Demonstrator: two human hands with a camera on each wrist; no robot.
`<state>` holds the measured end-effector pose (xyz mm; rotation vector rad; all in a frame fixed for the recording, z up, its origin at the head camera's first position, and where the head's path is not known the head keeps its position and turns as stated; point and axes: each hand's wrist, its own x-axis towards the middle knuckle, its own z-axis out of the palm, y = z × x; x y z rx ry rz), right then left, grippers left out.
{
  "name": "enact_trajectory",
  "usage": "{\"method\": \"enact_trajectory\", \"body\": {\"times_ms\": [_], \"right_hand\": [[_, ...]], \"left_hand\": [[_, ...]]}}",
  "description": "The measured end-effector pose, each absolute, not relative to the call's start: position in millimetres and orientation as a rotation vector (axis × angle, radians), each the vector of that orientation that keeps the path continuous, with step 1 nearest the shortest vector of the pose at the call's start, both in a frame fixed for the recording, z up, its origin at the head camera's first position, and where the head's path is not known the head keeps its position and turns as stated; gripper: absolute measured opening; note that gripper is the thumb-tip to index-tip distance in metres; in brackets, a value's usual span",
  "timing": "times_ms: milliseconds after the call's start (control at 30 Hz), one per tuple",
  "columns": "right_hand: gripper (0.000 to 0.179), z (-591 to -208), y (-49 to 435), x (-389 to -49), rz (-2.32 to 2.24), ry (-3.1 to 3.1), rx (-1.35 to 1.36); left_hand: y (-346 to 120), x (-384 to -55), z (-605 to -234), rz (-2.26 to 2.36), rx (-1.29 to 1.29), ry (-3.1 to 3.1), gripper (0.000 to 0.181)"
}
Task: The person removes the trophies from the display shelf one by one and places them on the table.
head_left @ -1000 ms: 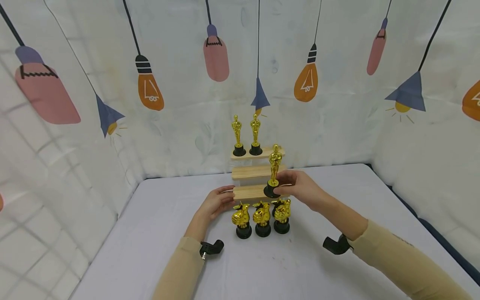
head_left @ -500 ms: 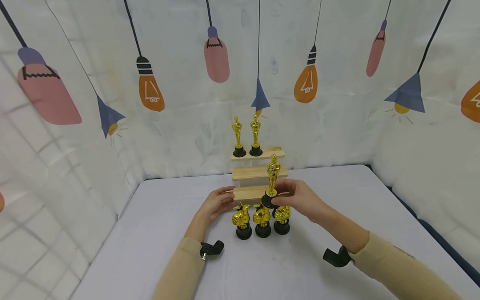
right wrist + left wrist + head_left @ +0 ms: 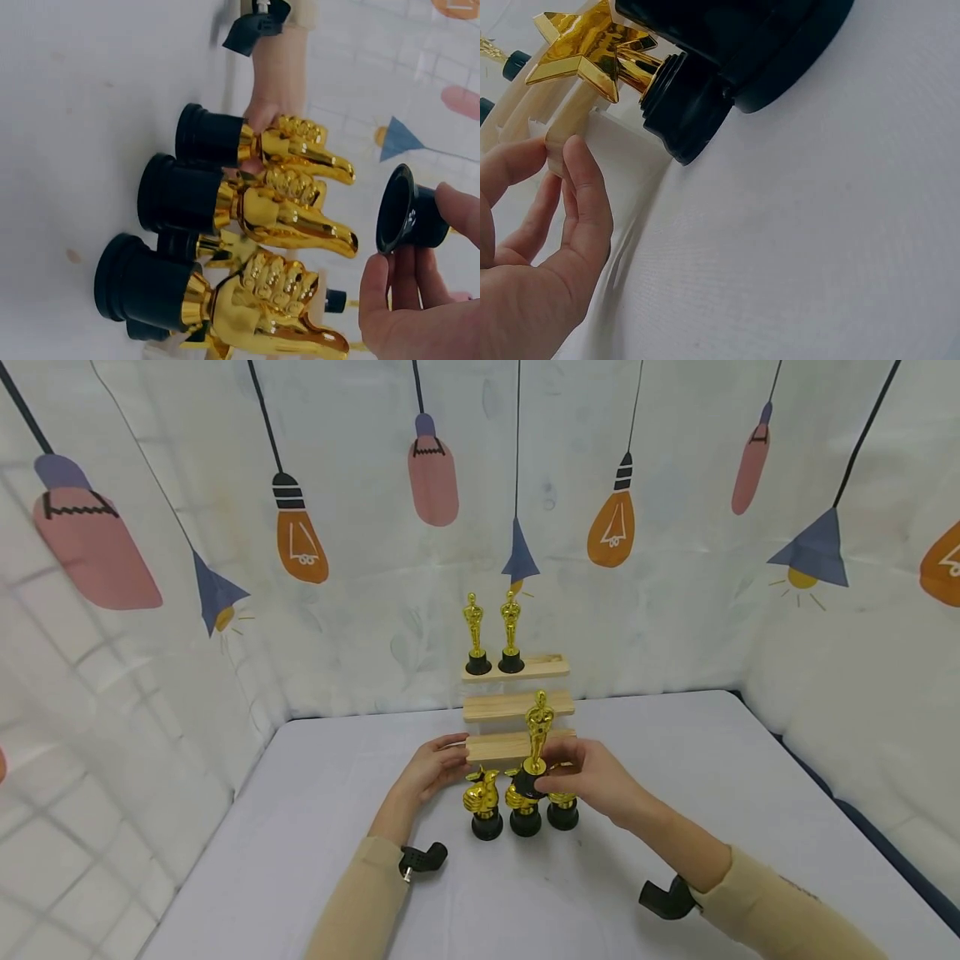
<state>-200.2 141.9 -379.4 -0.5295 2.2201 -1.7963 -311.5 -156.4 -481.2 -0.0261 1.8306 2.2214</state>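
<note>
With my right hand I pinch the golden man statuette by its black base, upright in the air. During the last second it has come lower and nearer to me, and in the head view it now partly covers the middle thumbs-up trophy. I judge its placing is not yet finished. My left hand stays pinching the left end of the bottom wooden step.
</note>
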Motion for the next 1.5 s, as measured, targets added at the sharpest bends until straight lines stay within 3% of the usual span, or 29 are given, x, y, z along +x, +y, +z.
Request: {"method": "enact_trajectory", "body": {"times_ms": [1500], "right_hand": [[0.038, -444, 99, -167, -1.803, 2.074, -0.464]], "left_hand": [[-156, -312, -485, 2.219, -0.003, 1.845, 0.048]]}}
